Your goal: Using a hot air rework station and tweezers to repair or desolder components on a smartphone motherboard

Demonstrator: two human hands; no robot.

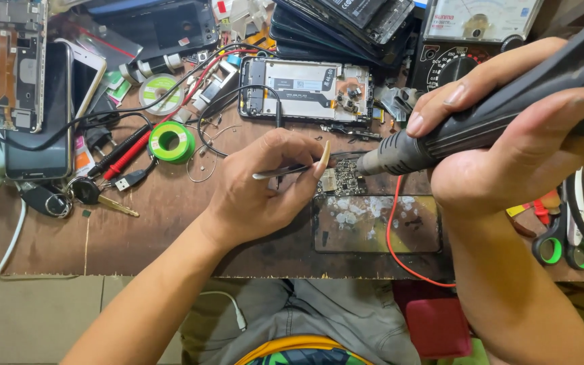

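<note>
My left hand (265, 182) pinches metal tweezers (285, 170), their tips reaching toward a small circuit board (341, 180) on the brown bench. My right hand (508, 128) grips the black handle of a hot-air tool (495, 115), whose metal nozzle (390, 155) points down-left at the same board. The board lies at the top edge of a scorched dark glass plate (376, 224). Just beyond it sits an opened phone body (305, 90) with its inner parts showing.
A green solder spool (171, 141), red and black probes (126, 152), keys (92, 195) and phones (38, 115) crowd the left. An analogue meter (474, 27) stands at the back right. Green-handled scissors (562, 240) lie at right. A red wire (392, 223) crosses the plate.
</note>
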